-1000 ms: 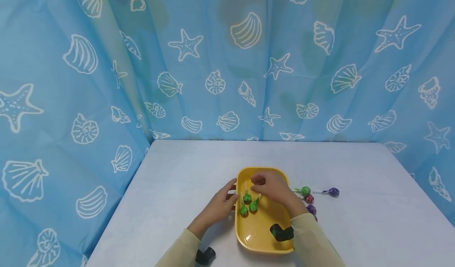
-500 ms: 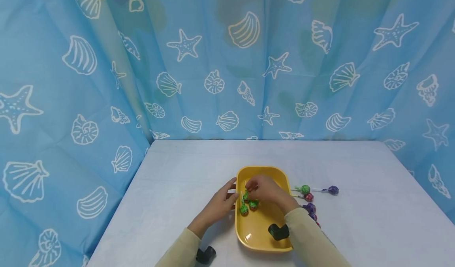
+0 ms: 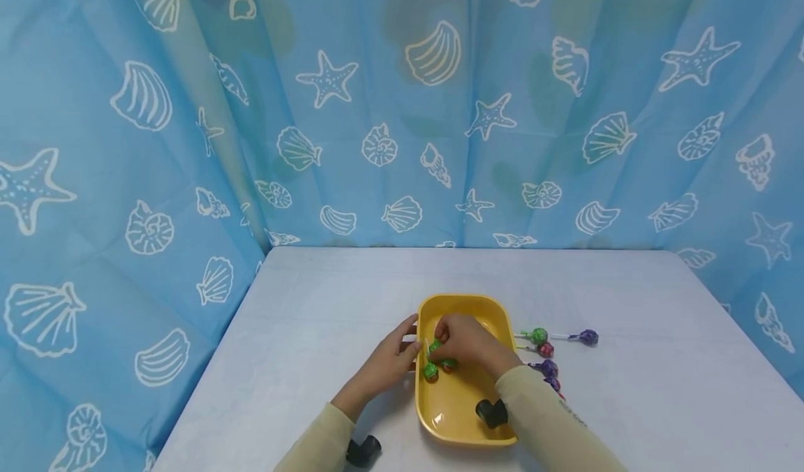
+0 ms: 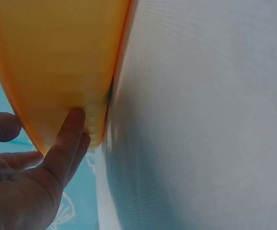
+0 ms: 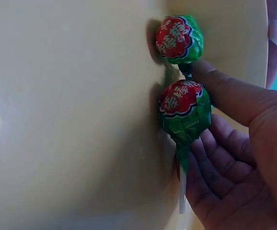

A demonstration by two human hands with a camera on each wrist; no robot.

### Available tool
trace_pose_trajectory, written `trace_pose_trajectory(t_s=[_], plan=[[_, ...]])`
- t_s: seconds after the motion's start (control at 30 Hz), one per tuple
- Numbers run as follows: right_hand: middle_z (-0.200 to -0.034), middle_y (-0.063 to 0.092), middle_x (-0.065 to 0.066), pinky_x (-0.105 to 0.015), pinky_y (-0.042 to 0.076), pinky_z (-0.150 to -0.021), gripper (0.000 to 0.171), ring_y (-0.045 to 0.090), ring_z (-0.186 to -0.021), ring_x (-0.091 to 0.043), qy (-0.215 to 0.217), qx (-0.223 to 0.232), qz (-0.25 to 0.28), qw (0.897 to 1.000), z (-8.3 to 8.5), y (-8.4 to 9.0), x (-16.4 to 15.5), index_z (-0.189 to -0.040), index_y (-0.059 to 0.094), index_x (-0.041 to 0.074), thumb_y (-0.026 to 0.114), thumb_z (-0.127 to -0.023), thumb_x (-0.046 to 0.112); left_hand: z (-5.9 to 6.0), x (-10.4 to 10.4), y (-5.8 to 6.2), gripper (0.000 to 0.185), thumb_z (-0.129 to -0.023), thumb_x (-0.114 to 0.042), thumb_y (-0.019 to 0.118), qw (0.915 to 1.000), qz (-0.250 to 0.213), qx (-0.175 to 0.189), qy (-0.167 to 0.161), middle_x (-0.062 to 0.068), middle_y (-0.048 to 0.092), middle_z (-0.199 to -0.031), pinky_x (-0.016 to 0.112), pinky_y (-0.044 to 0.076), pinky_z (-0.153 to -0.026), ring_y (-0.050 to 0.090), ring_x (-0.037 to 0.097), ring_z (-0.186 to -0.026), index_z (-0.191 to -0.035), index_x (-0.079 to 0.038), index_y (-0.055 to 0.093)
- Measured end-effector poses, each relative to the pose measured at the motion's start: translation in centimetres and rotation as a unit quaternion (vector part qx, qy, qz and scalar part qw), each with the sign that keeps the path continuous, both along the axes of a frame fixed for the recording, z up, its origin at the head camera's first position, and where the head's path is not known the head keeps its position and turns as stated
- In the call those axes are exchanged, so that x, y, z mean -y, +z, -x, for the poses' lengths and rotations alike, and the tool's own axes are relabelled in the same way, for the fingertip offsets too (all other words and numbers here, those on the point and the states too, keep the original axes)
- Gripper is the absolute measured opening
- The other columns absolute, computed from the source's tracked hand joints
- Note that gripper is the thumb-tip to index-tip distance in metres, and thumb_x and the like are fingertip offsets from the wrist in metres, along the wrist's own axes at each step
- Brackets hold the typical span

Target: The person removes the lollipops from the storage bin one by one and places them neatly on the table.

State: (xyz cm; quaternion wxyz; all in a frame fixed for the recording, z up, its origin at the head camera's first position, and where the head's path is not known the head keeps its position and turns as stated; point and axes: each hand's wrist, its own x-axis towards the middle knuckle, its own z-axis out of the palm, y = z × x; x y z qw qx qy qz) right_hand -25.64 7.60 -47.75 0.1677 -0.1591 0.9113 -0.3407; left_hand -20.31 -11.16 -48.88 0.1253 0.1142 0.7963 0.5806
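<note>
A yellow tray (image 3: 465,416) sits on the white table. My left hand (image 3: 384,366) rests against its left side; in the left wrist view, extended fingers (image 4: 64,148) touch the outer wall and the thumb lies at the rim. Over the tray's left part, my right hand (image 3: 467,343) reaches down among several green-wrapped lollipops. In the right wrist view, the thumb and curled fingers close round one green-and-red lollipop (image 5: 186,112), its white stick pointing down the picture. The thumb tip lies at the neck of another lollipop (image 5: 179,38) beside it. The hand partly hides the lollipops in the head view.
Just right of the tray lie more lollipops: a green one (image 3: 538,335), a red one (image 3: 546,350) and purple ones (image 3: 589,337), some partly behind the right sleeve (image 3: 553,416). A blue shell-patterned curtain (image 3: 377,109) stands behind the table (image 3: 339,283).
My right hand has moved left and toward me within the tray, from beside the green lollipops down onto them. My left hand has stayed at the tray's side.
</note>
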Motion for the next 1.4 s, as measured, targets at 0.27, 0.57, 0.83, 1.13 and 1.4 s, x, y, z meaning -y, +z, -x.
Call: trace_pose_trajectory(t_s=[0.27, 0.57, 0.83, 1.13, 1.4], plan=[[-0.081, 0.063, 0.003, -0.027, 0.055, -0.071, 0.032, 0.057, -0.074, -0.013, 0.033, -0.017, 0.005, 0.999, 1.0, -0.5, -0.6, -0.090, 0.066, 0.009, 0.092, -0.075, 0.020, 0.2, 0.0, -0.1, 0.057, -0.108, -0.011, 0.047, 0.9999, 0.013, -0.006, 0.001, 0.021, 0.045, -0.148, 0.035, 0.061, -0.090, 0.055, 0.038, -0.130, -0.160, -0.007, 0.027], [-0.083, 0.064, 0.002, -0.029, 0.057, -0.072, 0.025, 0.058, -0.076, -0.015, 0.045, -0.010, 0.035, 0.998, 1.0, -0.6, -1.7, -0.092, 0.068, 0.007, 0.087, -0.076, 0.011, 0.0, 0.0, -0.3, 0.056, -0.108, -0.011, 0.047, 1.0000, 0.004, -0.002, 0.002, 0.022, 0.045, -0.148, 0.035, 0.061, -0.089, 0.055, 0.038, -0.129, -0.160, -0.006, 0.027], [-0.088, 0.064, 0.001, -0.033, 0.057, -0.081, 0.024, 0.057, -0.083, -0.018, 0.035, 0.012, 0.037, 0.999, 1.3, -0.5, -2.6, -0.098, 0.069, 0.009, 0.083, -0.079, 0.010, 0.1, 0.0, -0.3, 0.057, -0.108, -0.011, 0.048, 0.9999, 0.009, -0.007, 0.005, 0.022, 0.045, -0.148, 0.036, 0.061, -0.089, 0.055, 0.039, -0.128, -0.160, -0.005, 0.027], [-0.090, 0.063, 0.002, -0.038, 0.056, -0.089, 0.022, 0.056, -0.086, -0.017, 0.044, 0.004, -0.015, 0.999, 1.3, 0.5, -2.9, -0.099, 0.069, 0.010, 0.083, -0.082, 0.013, 0.0, -0.1, -0.1, 0.056, -0.108, -0.012, 0.048, 0.9996, 0.024, -0.003, 0.012, 0.021, 0.045, -0.149, 0.036, 0.061, -0.090, 0.055, 0.038, -0.129, -0.160, -0.006, 0.028], [-0.084, 0.062, 0.001, -0.033, 0.057, -0.080, 0.031, 0.056, -0.079, -0.016, 0.022, -0.012, -0.051, 0.998, 1.1, 0.6, -2.8, -0.095, 0.066, 0.009, 0.086, -0.079, 0.026, 0.0, -0.1, 0.0, 0.057, -0.108, -0.013, 0.049, 0.9997, 0.023, 0.002, 0.010, 0.020, 0.045, -0.149, 0.036, 0.061, -0.090, 0.055, 0.037, -0.129, -0.160, -0.008, 0.028]])
